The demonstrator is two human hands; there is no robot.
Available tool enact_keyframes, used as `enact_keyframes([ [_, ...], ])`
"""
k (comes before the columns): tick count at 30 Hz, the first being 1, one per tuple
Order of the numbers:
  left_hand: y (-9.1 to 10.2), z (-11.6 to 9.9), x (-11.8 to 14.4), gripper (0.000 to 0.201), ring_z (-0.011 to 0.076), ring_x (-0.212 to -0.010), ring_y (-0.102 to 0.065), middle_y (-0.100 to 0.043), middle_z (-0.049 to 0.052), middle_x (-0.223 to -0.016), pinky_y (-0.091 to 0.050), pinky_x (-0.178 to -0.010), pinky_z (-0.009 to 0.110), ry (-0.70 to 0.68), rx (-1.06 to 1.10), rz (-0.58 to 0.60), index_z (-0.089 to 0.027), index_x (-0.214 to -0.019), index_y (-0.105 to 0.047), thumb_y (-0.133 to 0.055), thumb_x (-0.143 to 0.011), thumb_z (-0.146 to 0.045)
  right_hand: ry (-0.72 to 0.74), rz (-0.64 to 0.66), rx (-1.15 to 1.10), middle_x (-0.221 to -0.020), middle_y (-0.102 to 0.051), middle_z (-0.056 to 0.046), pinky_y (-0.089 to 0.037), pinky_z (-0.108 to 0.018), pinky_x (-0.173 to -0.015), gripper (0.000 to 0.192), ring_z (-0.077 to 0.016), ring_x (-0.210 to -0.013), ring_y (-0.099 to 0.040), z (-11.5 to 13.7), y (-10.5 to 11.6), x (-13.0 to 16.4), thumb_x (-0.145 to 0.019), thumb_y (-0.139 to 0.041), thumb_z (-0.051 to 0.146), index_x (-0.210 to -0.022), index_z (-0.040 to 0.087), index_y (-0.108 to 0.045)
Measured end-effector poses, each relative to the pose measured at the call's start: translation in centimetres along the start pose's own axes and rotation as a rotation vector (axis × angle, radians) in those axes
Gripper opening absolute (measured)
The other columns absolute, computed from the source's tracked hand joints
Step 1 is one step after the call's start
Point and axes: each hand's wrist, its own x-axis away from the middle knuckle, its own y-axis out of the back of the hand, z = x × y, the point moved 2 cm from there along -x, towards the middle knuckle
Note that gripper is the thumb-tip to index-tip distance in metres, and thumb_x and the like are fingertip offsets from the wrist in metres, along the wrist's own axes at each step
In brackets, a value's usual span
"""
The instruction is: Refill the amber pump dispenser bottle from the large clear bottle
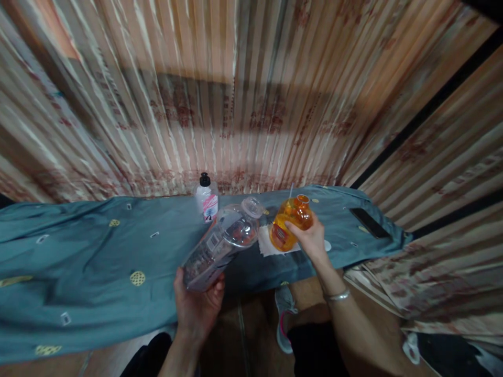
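My left hand [199, 306] grips a large clear plastic bottle [220, 243] near its base. The bottle is tilted, its uncapped-looking mouth pointing up and to the right, and a label wraps its side. My right hand [308, 235] is wrapped round an orange bottle [285, 225] with a red label, held leaning over a white paper [266, 246]. The two bottles are apart, mouths near the same height. Behind the clear bottle stands a white bottle [206, 199] with a black cap and a pink label. A small white round thing [327, 245] lies beside my right wrist.
A teal patterned cloth [94, 262] covers the long surface in front of me. Toward its right end lies a black phone [368, 222]. Pleated curtains [251, 104] hang close behind and to the right. Below are a grey shoe [283, 314] and the floor.
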Motion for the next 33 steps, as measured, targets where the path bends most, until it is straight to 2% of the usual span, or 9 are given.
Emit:
enact_keyframes([
  [12, -0.4, 0.9, 0.2, 0.057, 0.0180, -0.045, -0.063, -0.068, 0.014, -0.063, -0.048, -0.039, 0.021, 0.052, -0.037, 0.026, -0.010, -0.097, -0.067, -0.027, -0.107, -0.049, 0.026, 0.043, -0.010, -0.103, -0.084, -0.011, -0.063, -0.053, -0.096, 0.058, -0.0326, -0.095, -0.080, -0.1, -0.8, -0.4, -0.060, -0.090, 0.053, -0.104, 0.022, -0.069],
  [15, -0.5, 1.0, 0.2, 0.057, 0.0170, -0.045, -0.061, -0.067, 0.013, -0.063, -0.047, -0.039, 0.020, 0.057, -0.046, 0.027, -0.010, -0.098, -0.066, -0.027, -0.107, -0.050, 0.045, 0.051, 0.008, -0.120, -0.080, -0.015, -0.057, -0.057, -0.107, 0.075, -0.0351, -0.110, -0.077, -0.6, -0.4, -0.3, -0.060, -0.092, 0.056, -0.121, 0.020, -0.066],
  [18, -0.8, 1.2, 0.1, 0.058, 0.0158, -0.045, -0.059, -0.066, 0.012, -0.063, -0.046, -0.038, 0.019, 0.069, -0.053, 0.023, -0.010, -0.099, -0.066, -0.026, -0.106, -0.051, 0.068, 0.066, -0.021, -0.142, -0.070, -0.020, -0.050, -0.059, -0.116, 0.101, -0.0368, -0.128, -0.070, -1.1, -0.2, -0.1, -0.060, -0.094, 0.059, -0.143, 0.018, -0.055],
  [23, -1.4, 1.5, 0.1, 0.062, 0.0124, -0.042, -0.051, -0.064, 0.010, -0.061, -0.045, -0.038, 0.018, 0.099, -0.074, 0.040, -0.011, -0.096, -0.067, -0.022, -0.106, -0.054, 0.119, 0.060, 0.033, -0.157, -0.056, -0.024, -0.044, -0.061, -0.122, 0.119, -0.0392, -0.141, -0.060, -1.4, 0.1, 0.0, -0.063, -0.090, 0.068, -0.158, 0.017, -0.039],
  [26, -1.4, 1.7, 0.1, 0.064, 0.0122, -0.041, -0.050, -0.063, 0.010, -0.060, -0.044, -0.038, 0.018, 0.115, -0.081, 0.033, -0.011, -0.093, -0.068, -0.023, -0.106, -0.055, 0.237, 0.028, 0.121, -0.163, -0.048, -0.024, -0.038, -0.064, -0.125, 0.114, -0.0400, -0.151, -0.050, 0.0, 1.2, 0.1, -0.075, -0.081, 0.072, -0.162, 0.017, -0.033],
  [28, -1.3, 1.9, 0.0, 0.065, 0.0125, -0.042, -0.050, -0.063, 0.011, -0.059, -0.044, -0.038, 0.018, 0.120, -0.078, 0.030, -0.012, -0.090, -0.068, -0.023, -0.106, -0.056, 0.386, -0.031, 0.206, -0.169, -0.040, -0.022, -0.030, -0.066, -0.129, 0.108, -0.0401, -0.158, -0.039, 2.1, 2.2, 0.7, -0.079, -0.079, 0.071, -0.163, 0.019, -0.033],
  [30, -1.2, 2.1, 0.0, 0.065, 0.0125, -0.042, -0.050, -0.063, 0.010, -0.059, -0.044, -0.038, 0.018, 0.124, -0.068, 0.032, -0.012, -0.090, -0.068, -0.024, -0.106, -0.056, 0.525, -0.063, 0.258, -0.173, -0.033, -0.020, -0.027, -0.067, -0.131, 0.113, -0.0415, -0.162, -0.031, 4.5, 3.0, 1.9, -0.077, -0.082, 0.069, -0.165, 0.020, -0.031],
  [31, -1.2, 2.3, 0.0, 0.064, 0.0124, -0.042, -0.051, -0.064, 0.010, -0.060, -0.044, -0.038, 0.018, 0.124, -0.061, 0.037, -0.012, -0.090, -0.068, -0.025, -0.106, -0.056, 0.566, -0.044, 0.257, -0.173, -0.035, -0.019, -0.029, -0.067, -0.130, 0.115, -0.0418, -0.161, -0.034, 5.6, 3.2, 2.8, -0.076, -0.084, 0.068, -0.166, 0.021, -0.030],
  [33, -1.1, 2.5, -0.1, 0.063, 0.0125, -0.043, -0.051, -0.064, 0.010, -0.061, -0.044, -0.038, 0.018, 0.125, -0.046, 0.051, -0.012, -0.092, -0.068, -0.027, -0.106, -0.057, 0.562, 0.089, 0.190, -0.167, -0.047, -0.017, -0.039, -0.065, -0.126, 0.106, -0.0405, -0.154, -0.046, 7.1, 2.8, 4.6, -0.078, -0.084, 0.065, -0.164, 0.026, -0.036],
])
